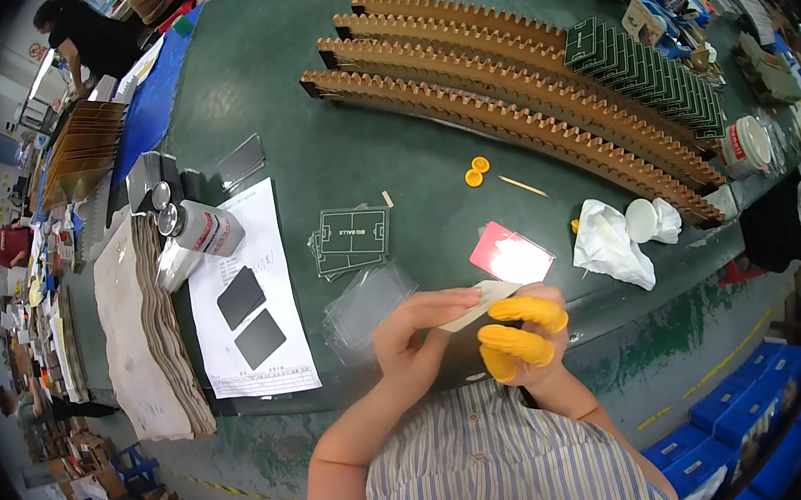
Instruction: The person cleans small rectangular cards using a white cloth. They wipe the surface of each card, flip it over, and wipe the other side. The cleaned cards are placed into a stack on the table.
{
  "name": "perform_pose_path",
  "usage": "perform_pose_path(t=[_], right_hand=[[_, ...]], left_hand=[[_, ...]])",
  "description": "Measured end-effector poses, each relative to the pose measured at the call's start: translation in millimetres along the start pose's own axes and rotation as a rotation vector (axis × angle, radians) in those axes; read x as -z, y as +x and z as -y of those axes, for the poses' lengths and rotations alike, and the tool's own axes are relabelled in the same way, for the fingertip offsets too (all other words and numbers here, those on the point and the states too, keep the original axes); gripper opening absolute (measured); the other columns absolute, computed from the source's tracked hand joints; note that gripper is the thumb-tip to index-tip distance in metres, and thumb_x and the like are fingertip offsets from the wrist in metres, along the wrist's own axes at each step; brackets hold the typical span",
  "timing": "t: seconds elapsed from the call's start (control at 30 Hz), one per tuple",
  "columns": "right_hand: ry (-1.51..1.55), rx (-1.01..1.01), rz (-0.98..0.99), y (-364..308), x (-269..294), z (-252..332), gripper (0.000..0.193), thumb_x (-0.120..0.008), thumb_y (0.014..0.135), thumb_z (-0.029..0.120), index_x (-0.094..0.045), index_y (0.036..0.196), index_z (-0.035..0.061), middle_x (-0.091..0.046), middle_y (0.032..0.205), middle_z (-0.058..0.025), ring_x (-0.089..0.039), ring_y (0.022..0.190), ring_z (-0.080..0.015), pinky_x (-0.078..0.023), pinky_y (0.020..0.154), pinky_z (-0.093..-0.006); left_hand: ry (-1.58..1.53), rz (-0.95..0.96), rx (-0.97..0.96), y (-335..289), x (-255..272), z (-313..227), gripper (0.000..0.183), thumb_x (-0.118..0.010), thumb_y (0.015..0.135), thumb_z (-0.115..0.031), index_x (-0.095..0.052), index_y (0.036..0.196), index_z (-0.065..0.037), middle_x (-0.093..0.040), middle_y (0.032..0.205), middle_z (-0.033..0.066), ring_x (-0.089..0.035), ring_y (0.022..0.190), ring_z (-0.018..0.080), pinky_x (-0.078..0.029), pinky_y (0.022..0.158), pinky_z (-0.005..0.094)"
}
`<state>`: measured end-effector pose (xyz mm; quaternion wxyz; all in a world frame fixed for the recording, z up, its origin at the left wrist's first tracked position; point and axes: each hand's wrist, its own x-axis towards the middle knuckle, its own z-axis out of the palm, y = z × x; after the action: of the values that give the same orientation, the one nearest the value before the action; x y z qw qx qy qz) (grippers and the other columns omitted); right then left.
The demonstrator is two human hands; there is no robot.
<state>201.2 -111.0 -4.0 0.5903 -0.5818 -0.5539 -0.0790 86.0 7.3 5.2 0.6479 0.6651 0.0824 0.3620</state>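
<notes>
My left hand (415, 338) pinches a thin cream-coloured card (480, 304) by its left end, just past the table's front edge. My right hand (529, 336), with yellow finger cots on several fingers, is closed at the card's other end. Right behind the card lies a pink-and-white card (512, 252) with a glare on it. Left of that are a small pile of dark green cards with white line markings (352, 238) and some clear plastic sheets (369, 307). A crumpled white cloth (607, 250) rests to the right of my hands.
Long notched brown racks (503, 107) cross the far table, with a row of green cards (646, 78) at the right. A wooden stick (523, 185) and loose yellow finger cots (476, 172) lie mid-table. Leftward are a printed sheet (285, 360), metal cans (208, 228) and stacked boards (140, 326).
</notes>
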Motion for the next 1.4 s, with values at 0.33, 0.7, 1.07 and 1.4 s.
perform_pose_path(t=[0.33, 0.7, 1.07, 1.4], right_hand=[[0.34, -0.188, -0.306, -1.2, -11.6, -4.9, 0.078, -0.081, 0.067, 0.01, -0.039, 0.133, 0.0104, -0.05, 0.115, -0.0115, -0.053, 0.09, -0.0211, -0.044, 0.078, -0.0352], [0.555, -0.334, -0.384, 4.3, -12.9, 11.2, 0.043, -0.068, 0.079, -0.006, -0.046, 0.116, 0.0007, -0.064, 0.095, -0.0132, -0.064, 0.086, -0.0216, -0.051, 0.079, -0.032], [0.219, -0.244, -0.347, -10.3, -13.0, 1.2, 0.031, -0.077, 0.072, 0.004, -0.061, 0.098, 0.0096, -0.063, 0.096, -0.0082, -0.063, 0.082, -0.0249, -0.049, 0.075, -0.0329], [-0.253, -0.131, -0.198, -4.2, 1.9, 5.0, 0.027, -0.077, 0.069, 0.02, -0.068, 0.093, 0.0246, -0.048, 0.106, -0.0054, -0.044, 0.097, -0.0254, -0.04, 0.079, -0.0362]], left_hand=[[-0.393, -0.137, 0.082, 4.1, -0.6, -1.5, 0.011, -0.06, 0.088, -0.005, -0.049, 0.09, -0.006, -0.062, 0.089, 0.0159, -0.064, 0.089, 0.0311, -0.053, 0.08, 0.0428], [-0.337, -0.046, 0.22, 3.9, 2.2, 3.2, 0.014, -0.062, 0.082, 0.005, -0.052, 0.084, -0.004, -0.064, 0.09, 0.0168, -0.063, 0.092, 0.0302, -0.052, 0.081, 0.0393], [0.23, 0.018, 0.049, 6.7, -2.3, -8.9, 0.018, -0.063, 0.071, 0.015, -0.064, 0.084, 0.003, -0.066, 0.089, 0.014, -0.065, 0.087, 0.0271, -0.052, 0.079, 0.0351], [0.517, -0.062, -0.221, 8.9, 2.6, -8.7, 0.028, -0.06, 0.064, 0.02, -0.064, 0.085, 0.001, -0.066, 0.088, 0.0147, -0.066, 0.085, 0.0286, -0.053, 0.078, 0.0354]])
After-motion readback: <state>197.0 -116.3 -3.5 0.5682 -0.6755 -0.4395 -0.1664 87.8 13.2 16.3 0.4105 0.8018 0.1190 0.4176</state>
